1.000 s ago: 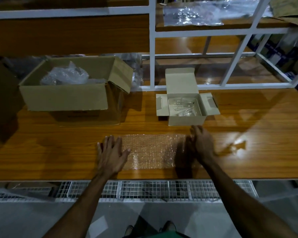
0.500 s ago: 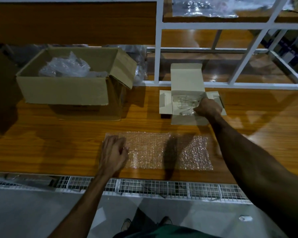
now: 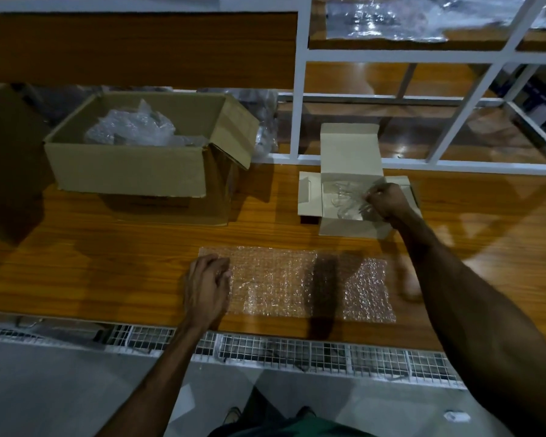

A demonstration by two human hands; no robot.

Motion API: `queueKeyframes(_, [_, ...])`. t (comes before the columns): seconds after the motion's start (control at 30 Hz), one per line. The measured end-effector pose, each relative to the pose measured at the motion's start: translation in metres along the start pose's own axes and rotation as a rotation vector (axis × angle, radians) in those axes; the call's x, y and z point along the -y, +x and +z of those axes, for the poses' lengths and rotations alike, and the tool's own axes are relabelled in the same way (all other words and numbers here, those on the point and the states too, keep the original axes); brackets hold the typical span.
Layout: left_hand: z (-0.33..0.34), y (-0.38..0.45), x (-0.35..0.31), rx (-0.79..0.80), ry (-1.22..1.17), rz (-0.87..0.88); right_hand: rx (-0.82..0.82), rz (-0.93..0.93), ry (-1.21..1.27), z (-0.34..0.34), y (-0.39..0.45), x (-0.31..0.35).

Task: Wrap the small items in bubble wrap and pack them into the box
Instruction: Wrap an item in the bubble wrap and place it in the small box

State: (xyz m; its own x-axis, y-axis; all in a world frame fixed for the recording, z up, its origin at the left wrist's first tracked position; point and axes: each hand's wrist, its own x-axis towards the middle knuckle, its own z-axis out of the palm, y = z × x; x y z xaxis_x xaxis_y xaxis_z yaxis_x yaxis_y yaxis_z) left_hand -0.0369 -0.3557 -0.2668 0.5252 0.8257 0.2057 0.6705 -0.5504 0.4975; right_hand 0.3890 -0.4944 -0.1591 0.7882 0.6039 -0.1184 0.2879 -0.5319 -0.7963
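Pinning the bubble wrap sheet (image 3: 297, 282) flat with loosely curled fingers, the left hand (image 3: 206, 287) readies it while the right hand (image 3: 388, 203) pinches a clear item (image 3: 344, 197) inside the small white box (image 3: 349, 227)

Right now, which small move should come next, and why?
Probably lift the right hand, whose grip is on a clear item in the small white box, over to the bubble wrap sheet. The sheet lies flat under the left hand, with nothing on it.

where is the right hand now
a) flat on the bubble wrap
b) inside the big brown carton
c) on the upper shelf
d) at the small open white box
d: the right hand reaches into the small white box, fingers curled at the clear items inside.
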Motion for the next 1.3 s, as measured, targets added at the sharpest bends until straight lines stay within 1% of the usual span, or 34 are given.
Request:
queueKeyframes(0.07, [0.000, 0.000, 0.001, -0.007, -0.032, -0.001, -0.050, -0.067, 0.064, -0.007, -0.009, 0.004])
queueKeyframes(0.17, [0.001, 0.001, 0.001, -0.056, -0.121, -0.020, -0.085, -0.236, 0.117, -0.017, -0.031, 0.020])
queueKeyframes(0.23, [0.001, 0.003, 0.005, -0.097, -0.164, -0.049, -0.072, -0.302, 0.180, -0.017, -0.047, 0.034])
queueKeyframes(0.27, [0.001, 0.003, 0.007, -0.111, -0.165, -0.070, -0.038, -0.317, 0.212, -0.015, -0.056, 0.042])
queueKeyframes(0.37, [-0.001, 0.000, 0.010, -0.121, -0.127, -0.197, 0.127, -0.368, 0.236, 0.001, -0.073, 0.057])
queueKeyframes(0.5, [-0.013, -0.013, 0.005, -0.149, -0.113, -0.450, 0.425, -0.382, 0.255, 0.037, -0.097, 0.078])
queueKeyframes(0.63, [-0.024, -0.036, 0.004, -0.127, -0.135, -0.590, 0.655, -0.400, 0.170, 0.084, -0.110, 0.095])
queueKeyframes(0.73, [-0.031, -0.050, 0.004, -0.108, -0.107, -0.635, 0.800, -0.404, 0.094, 0.118, -0.113, 0.103])
queueKeyframes(0.93, [-0.040, -0.059, 0.000, -0.089, -0.001, -0.572, 0.981, -0.397, -0.076, 0.171, -0.115, 0.114])
queueKeyframes(1.07, [-0.048, -0.055, -0.001, -0.055, 0.013, -0.623, 1.027, -0.403, -0.165, 0.195, -0.111, 0.122])
queueKeyframes(1.23, [-0.048, -0.055, 0.003, -0.062, 0.058, -0.637, 0.990, -0.360, -0.133, 0.216, -0.112, 0.125])
queueKeyframes(1.3, [-0.049, -0.054, 0.004, -0.039, 0.072, -0.650, 0.982, -0.336, -0.112, 0.221, -0.115, 0.123])
